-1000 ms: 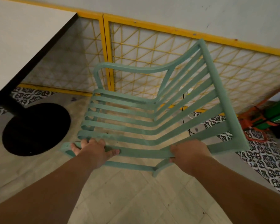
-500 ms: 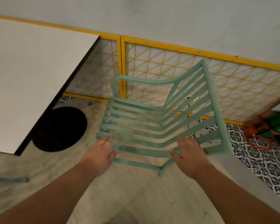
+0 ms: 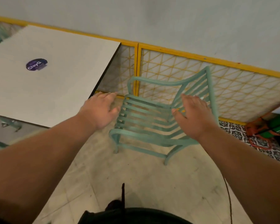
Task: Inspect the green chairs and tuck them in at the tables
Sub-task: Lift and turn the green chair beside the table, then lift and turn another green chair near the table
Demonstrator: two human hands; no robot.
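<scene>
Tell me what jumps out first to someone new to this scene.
The green slatted chair stands mid-frame beside the white table, not under it. Both hands, left hand and right hand, hover open over it. A yellow lattice fence runs behind.

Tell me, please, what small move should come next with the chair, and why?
Probably take hold of the chair again and slide it left toward the table. Both the left hand and right hand hover open above it, and the chair stands on the floor beside the table's corner, not under it.
</scene>
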